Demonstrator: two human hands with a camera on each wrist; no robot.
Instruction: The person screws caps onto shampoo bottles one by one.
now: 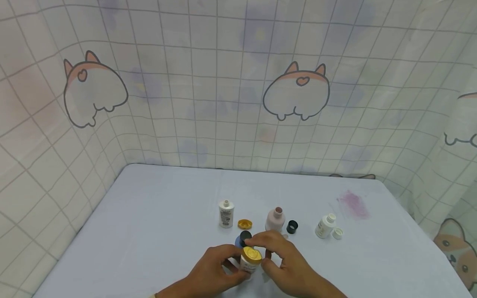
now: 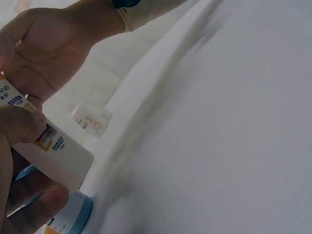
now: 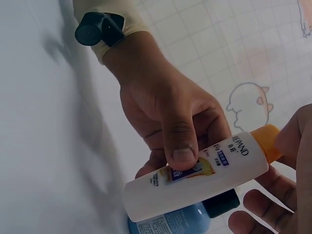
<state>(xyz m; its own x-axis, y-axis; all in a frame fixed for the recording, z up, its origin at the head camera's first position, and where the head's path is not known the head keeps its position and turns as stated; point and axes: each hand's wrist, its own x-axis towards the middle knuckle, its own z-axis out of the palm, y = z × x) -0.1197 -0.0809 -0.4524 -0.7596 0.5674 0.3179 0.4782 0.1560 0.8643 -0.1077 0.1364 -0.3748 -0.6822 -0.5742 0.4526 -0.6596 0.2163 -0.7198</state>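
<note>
A small white bottle (image 3: 195, 178) with a yellow cap (image 1: 252, 254) is tilted between both hands in the head view. My left hand (image 1: 218, 267) grips its body, thumb across the printed label in the right wrist view. My right hand (image 1: 287, 260) is at the cap end, thumb and index finger pinching around the yellow cap, the other fingers spread loosely below. Just behind the held bottle is a blue bottle (image 3: 183, 220) with a black cap (image 1: 245, 236), partly hidden by the hands.
Behind the hands stand an uncapped white bottle (image 1: 226, 215), a loose yellow cap (image 1: 244, 224) and an uncapped pink bottle (image 1: 275, 220). A black cap (image 1: 292, 227), a small uncapped white bottle (image 1: 325, 226) and a white cap (image 1: 338, 234) are to the right. A pinkish stain (image 1: 355, 203) marks the white table (image 1: 149, 215).
</note>
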